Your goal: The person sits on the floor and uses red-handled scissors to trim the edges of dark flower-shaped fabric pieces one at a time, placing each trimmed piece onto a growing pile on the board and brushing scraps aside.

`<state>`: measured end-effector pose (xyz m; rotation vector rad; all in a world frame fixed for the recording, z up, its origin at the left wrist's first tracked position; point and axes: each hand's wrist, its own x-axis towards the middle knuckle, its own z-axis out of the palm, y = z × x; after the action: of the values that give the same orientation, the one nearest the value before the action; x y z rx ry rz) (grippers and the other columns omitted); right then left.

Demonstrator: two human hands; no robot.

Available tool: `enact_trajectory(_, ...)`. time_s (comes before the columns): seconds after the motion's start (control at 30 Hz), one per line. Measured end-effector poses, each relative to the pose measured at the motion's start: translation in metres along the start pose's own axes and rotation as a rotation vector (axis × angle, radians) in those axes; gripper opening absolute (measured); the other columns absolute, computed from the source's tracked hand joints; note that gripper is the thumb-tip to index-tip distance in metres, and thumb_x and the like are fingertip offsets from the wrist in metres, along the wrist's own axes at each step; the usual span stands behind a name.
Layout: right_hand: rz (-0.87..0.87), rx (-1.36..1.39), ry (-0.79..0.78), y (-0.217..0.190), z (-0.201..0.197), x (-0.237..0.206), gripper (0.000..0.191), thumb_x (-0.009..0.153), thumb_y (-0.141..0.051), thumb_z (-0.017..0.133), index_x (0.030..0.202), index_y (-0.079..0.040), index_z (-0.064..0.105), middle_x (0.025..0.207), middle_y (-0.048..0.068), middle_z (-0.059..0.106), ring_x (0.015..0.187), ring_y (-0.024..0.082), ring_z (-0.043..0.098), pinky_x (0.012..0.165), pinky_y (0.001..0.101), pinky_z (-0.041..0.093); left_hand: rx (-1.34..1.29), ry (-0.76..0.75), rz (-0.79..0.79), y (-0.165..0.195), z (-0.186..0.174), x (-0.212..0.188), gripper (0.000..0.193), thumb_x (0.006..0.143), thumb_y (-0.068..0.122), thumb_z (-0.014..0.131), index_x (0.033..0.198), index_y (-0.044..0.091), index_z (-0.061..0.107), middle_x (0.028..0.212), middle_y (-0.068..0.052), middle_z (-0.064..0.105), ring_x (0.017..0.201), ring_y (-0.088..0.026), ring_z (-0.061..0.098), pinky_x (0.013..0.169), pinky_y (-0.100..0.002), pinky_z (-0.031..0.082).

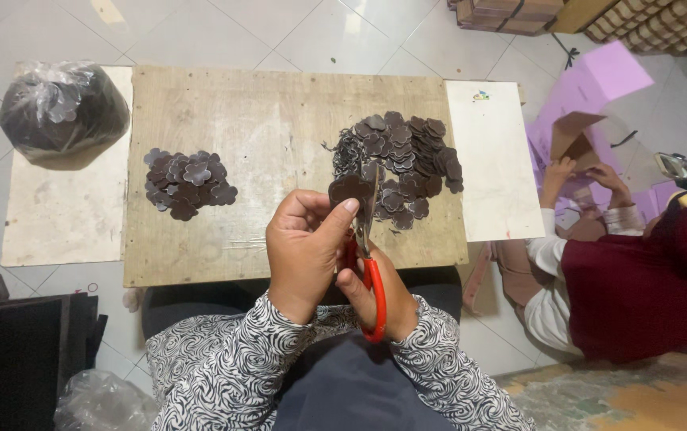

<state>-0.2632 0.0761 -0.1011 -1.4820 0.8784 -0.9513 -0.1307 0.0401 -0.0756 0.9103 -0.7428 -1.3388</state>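
My left hand [305,247] pinches a dark brown flower-shaped cut-out [348,189] between thumb and fingers. Behind it, my right hand [387,294] grips red-handled scissors [369,263], and the blades point up at the cut-out's edge. Both hands hover over the near edge of a wooden board [279,112] on my lap. On the board's left lies a small pile of the same flower pieces [188,183]. A larger heap of pieces and trimmings [403,160] lies just beyond the scissors.
A clear plastic bag of dark pieces [62,112] rests on a pale panel at the left. A white panel [493,160] adjoins the board's right. Another person in dark red sits at the right, hands [583,175] on brown card over pink sheets. Cardboard boxes [511,14] stand behind.
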Motion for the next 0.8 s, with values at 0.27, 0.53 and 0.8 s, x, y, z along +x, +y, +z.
enact_trajectory(0.27, 0.002, -0.061, 0.055, 0.001, 0.003, -0.003, 0.082, 0.100, -0.075, 0.038, 0.125, 0.002, 0.051, 0.087, 0.002, 0.057, 0.075, 0.010, 0.054, 0.066, 0.0259, 0.046, -0.026, 0.035, -0.010, -0.004, 0.003, -0.002, 0.015, 0.092, 0.007, 0.075, 0.093, 0.005, 0.061, 0.078, 0.000, 0.068, 0.063, -0.003, 0.059, 0.054, -0.019, 0.049)
enact_trajectory(0.53, -0.005, 0.000, 0.068, 0.009, 0.005, -0.004, 0.079, 0.100, -0.077, 0.038, 0.113, 0.000, 0.052, 0.083, 0.002, 0.054, 0.072, 0.011, 0.054, 0.064, 0.0254, 0.046, -0.066, 0.030, -0.044, -0.002, 0.003, -0.002, 0.015, 0.092, 0.007, 0.075, 0.094, 0.004, 0.061, 0.077, -0.001, 0.068, 0.061, -0.003, 0.058, 0.052, -0.019, 0.047)
enact_trajectory(0.8, 0.010, 0.142, 0.024, 0.018, 0.005, -0.004, 0.071, 0.097, -0.075, 0.045, 0.104, -0.005, 0.047, 0.084, -0.001, 0.042, 0.070, 0.008, 0.046, 0.061, 0.0245, 0.046, -0.050, 0.011, -0.061, 0.003, -0.005, 0.002, 0.014, 0.092, 0.006, 0.075, 0.093, 0.004, 0.062, 0.083, -0.003, 0.070, 0.071, -0.006, 0.063, 0.063, -0.021, 0.051)
